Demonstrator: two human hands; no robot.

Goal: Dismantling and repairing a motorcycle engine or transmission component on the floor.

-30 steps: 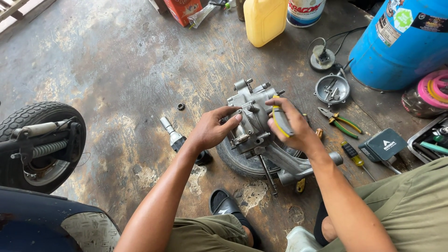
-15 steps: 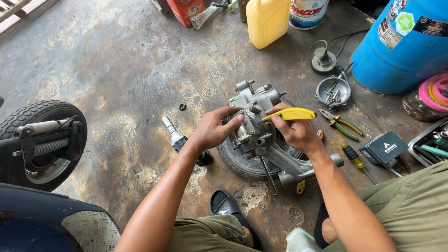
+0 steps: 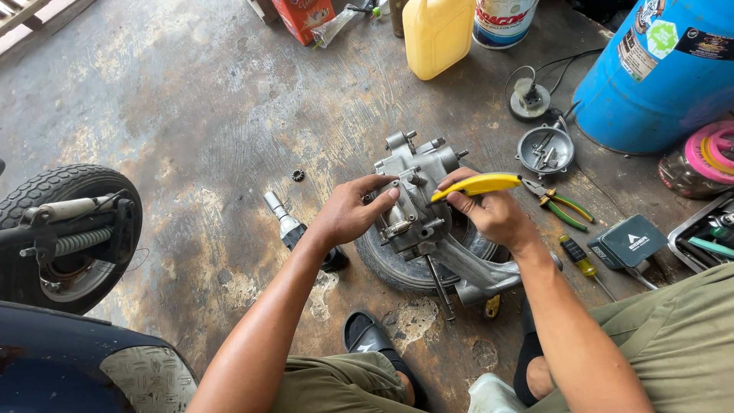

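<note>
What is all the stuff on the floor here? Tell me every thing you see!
engine casing: 1, grey metal, middle, resting on a small tyre
small tyre: 1, black, under the casing
yellow-handled tool: 1, yellow, in the right hand
pliers: 1, green and yellow handles, right of the casing
screwdriver: 1, yellow and black, lower right
metal bowl: 1, grey, holding small parts, upper right
jug: 1, yellow, top
barrel: 1, blue, top right
scooter wheel: 1, black, far left
sandal: 1, black, bottom
left hand: grip on the casing's left side
right hand: grip around the yellow tool
</note>
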